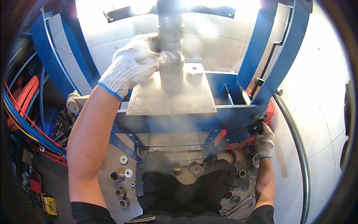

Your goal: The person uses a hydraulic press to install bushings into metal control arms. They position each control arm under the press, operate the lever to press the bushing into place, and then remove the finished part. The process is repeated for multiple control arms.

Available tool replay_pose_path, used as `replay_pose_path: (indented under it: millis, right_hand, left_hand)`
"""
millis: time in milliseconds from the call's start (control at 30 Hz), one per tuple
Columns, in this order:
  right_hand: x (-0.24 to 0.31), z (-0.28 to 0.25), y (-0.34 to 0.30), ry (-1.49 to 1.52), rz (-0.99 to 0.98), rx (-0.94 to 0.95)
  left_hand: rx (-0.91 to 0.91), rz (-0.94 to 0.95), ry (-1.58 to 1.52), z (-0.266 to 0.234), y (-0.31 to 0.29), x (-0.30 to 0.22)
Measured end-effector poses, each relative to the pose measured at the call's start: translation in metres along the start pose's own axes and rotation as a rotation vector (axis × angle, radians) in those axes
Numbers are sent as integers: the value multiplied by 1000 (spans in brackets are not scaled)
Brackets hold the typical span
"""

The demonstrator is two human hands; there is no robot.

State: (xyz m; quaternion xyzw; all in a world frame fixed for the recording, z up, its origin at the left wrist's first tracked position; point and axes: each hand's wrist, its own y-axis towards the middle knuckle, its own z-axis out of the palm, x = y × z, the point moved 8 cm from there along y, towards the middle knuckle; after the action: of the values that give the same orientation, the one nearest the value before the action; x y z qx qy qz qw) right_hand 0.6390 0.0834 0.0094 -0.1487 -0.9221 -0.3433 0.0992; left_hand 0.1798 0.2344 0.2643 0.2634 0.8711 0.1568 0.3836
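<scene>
My left hand (136,61), in a white knit glove with a blue cuff, is wrapped round a stacked metal cylinder (171,76) below the ram (169,18) of a blue press. The cylinder stands upright on a flat metal plate (149,102). Beside it on the plate sits a short round metal piece (194,73) with a hole in its top. My right hand (265,142), also gloved, is low at the right side of the press, against a dark fitting (256,127). Its fingertips are hidden there, so their hold cannot be made out.
The blue press frame (190,118) spans in front of me, with uprights on both sides. Metal rings and sleeves (123,159) lie on the floor beside my legs, with wrenches (242,205) at the right. Coloured hoses (33,127) hang at left; a thick dark hose (298,145) curves down at right.
</scene>
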Motion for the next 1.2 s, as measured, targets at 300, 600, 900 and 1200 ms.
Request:
replay_pose_path:
  millis: [300, 600, 900, 1200]
  right_hand:
    - [13, 0, -2, -290, -19, 143]
    - [21, -7, 6, -331, -12, 201]
    - [61, -34, 10, -337, 48, 287]
    - [337, -143, 121, 825, -411, 107]
  left_hand:
    - [-49, 5, 99, -4, -4, -5]
    - [-55, -48, -14, -5, -7, -5]
    - [-28, 35, -29, -2, -2, -3]
    - [-9, 46, 192, -2, -4, 2]
